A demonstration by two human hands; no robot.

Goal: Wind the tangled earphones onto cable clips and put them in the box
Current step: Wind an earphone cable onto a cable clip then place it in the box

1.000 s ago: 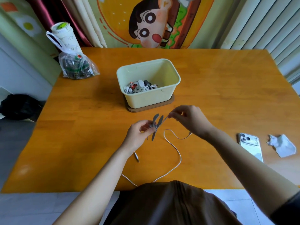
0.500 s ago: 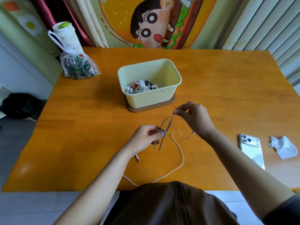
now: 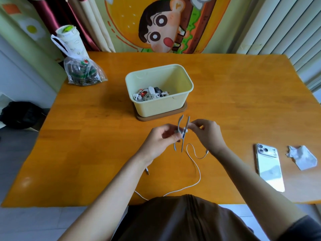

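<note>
Though slim, twin-bladed grey clip [image 3: 182,144]

table [image 3: 225,94]: glossy wood | box [image 3: 161,108]: smooth matt plastic | bag [image 3: 83,73]: clear crinkled plastic

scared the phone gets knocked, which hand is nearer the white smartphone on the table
Right. The right hand, pinching the white earphone cable, is left of the white smartphone; the left hand, holding the grey cable clip, is farther left.
</note>
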